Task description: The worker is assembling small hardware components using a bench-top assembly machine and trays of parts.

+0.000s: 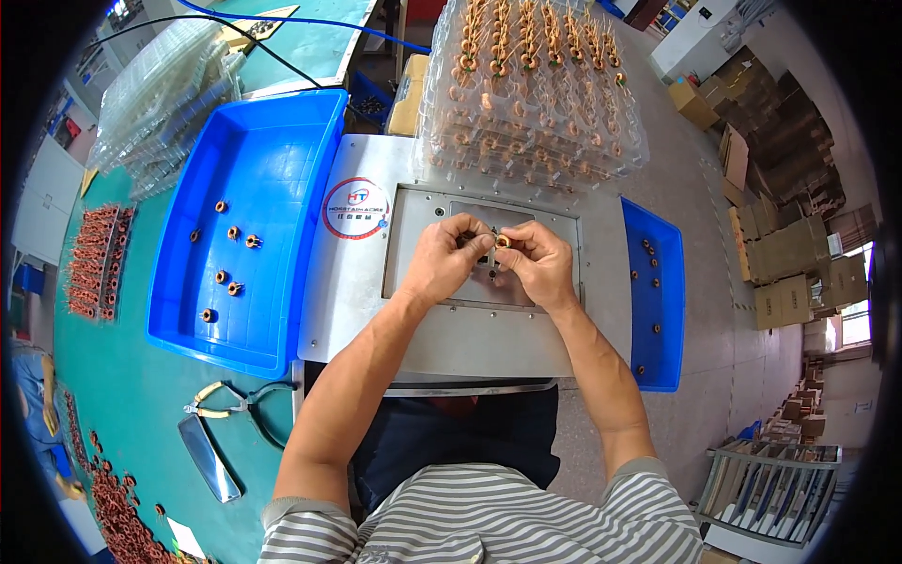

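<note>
Both my hands are close together above the grey metal machine, over the recessed plate in its top. My right hand pinches a small copper-coloured ring coil between thumb and fingertips. My left hand has thumb and fingers pressed together right beside that coil. What lies in the left pinch is mostly hidden by the fingers. Between the hands, dark fittings of the machine partly show under the fingertips.
A blue tray with several ring coils stands left; another blue tray is right. Stacked clear plastic trays of coils rise behind the machine. On the green table lie pliers, a phone and heaped coils.
</note>
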{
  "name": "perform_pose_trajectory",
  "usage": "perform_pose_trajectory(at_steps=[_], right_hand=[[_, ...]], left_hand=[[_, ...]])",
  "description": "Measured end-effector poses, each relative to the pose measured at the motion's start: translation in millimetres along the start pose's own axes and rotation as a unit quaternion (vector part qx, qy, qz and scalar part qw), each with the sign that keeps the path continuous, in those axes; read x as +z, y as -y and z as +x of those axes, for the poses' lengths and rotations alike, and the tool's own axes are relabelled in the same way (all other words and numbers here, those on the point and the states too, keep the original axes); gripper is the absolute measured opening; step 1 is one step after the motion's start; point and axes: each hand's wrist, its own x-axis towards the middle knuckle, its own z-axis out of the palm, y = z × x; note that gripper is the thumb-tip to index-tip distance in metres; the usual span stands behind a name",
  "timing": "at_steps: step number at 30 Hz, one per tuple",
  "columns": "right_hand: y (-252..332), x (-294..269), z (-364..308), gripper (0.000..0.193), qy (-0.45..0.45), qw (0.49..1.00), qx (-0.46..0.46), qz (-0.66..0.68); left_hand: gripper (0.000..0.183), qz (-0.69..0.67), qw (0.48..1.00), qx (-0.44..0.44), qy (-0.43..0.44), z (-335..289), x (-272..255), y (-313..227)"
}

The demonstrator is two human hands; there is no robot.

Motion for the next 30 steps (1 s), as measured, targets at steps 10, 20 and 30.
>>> perform_pose_trajectory(at_steps=[10,20,30], right_hand=[[-0.9,0.3,0.0,0.021,0.017,0.998,-0.008,0.064],[-1.9,0.8,1.8,0.024,-0.037,0.996,-0.018,0.079],[-7.8,3.3,3.0,0.023,-0.026,0.996,-0.045,0.070]], left_hand=[[0.013,-0.020,1.000,0.009,-0.009,-1.5,-1.0,-2.5],[0.023,-0.136,0.990,-0.009,-0.031,2.1,0.2,-1.7],[0.025,-0.011,0.995,0.093,-0.017,1.9,4.7,-1.7]])
